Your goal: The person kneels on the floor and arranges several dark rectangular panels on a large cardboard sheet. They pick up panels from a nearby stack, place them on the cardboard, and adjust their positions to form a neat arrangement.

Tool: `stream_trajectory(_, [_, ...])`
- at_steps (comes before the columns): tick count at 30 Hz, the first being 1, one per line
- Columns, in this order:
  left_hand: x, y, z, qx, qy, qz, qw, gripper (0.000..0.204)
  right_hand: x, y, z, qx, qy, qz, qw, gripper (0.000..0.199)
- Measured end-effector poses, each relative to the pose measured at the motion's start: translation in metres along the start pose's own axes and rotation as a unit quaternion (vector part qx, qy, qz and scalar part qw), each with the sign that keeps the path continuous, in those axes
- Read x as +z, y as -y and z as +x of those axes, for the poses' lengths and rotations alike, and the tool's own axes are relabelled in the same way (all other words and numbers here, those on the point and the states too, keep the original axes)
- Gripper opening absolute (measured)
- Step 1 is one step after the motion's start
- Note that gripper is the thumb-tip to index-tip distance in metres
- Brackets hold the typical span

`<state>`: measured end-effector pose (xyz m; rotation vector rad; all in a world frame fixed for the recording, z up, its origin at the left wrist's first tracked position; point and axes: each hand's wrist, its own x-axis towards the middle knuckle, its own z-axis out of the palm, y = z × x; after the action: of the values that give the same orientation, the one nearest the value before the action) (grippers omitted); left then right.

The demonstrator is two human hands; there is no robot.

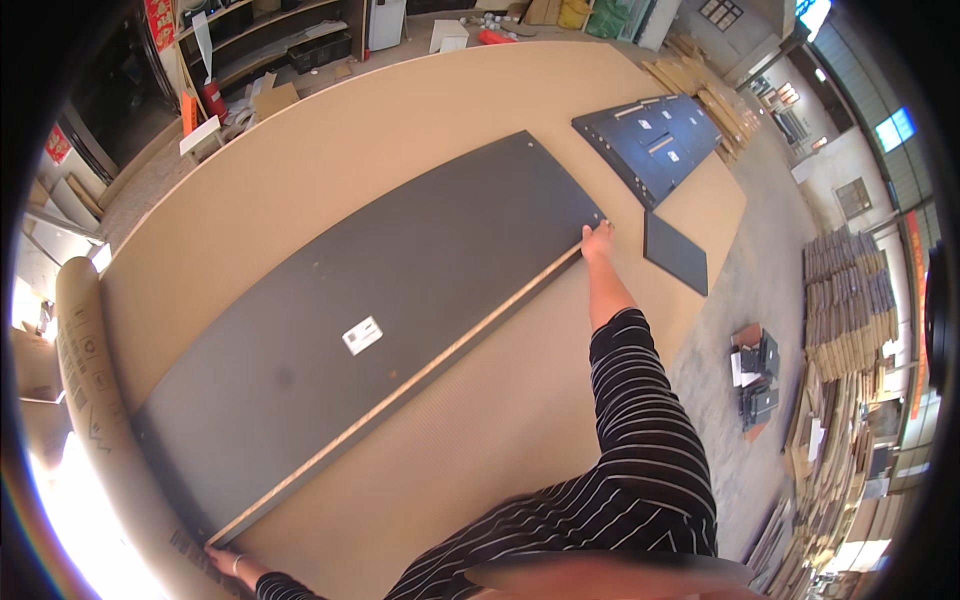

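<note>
A long black board (420,250) lies flat on brown cardboard, with small holes near its ends and a white label (363,335) on its face. Along its near edge runs a pale, wood-coloured strip. My right hand (597,240) grips the board's right-hand corner, fingers bent over the edge. At the opposite end my left hand (228,563) holds the near left corner, its fingers partly tucked at the edge. The undersides of both grips are hidden.
Beyond the board's right end lie stacked dark panels (655,145) and a small black panel (676,252). Rolled cardboard (85,350) borders the left side. Stacked boards (850,300) and a pile of black pieces (757,375) stand on the floor at right. Shelving (270,45) is behind.
</note>
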<state>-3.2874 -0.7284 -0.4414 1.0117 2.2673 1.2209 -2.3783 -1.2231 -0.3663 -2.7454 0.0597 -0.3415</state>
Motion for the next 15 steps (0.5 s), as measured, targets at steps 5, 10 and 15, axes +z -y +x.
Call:
stream_trajectory(5, [-0.012,-0.025,-0.015,0.015,0.009,0.053,0.998,0.046,0.008,-0.033,0.048,0.009,0.025,0.055,0.998,0.054])
stream_trajectory(10, [-0.002,-0.034,-0.029,0.034,0.005,0.089,0.995,0.044,0.009,-0.054,0.062,0.084,0.132,0.130,0.979,0.057])
stream_trajectory(15, [0.010,-0.039,-0.052,0.050,-0.002,0.106,0.993,0.042,0.001,-0.045,0.061,0.063,0.117,0.059,0.989,0.063])
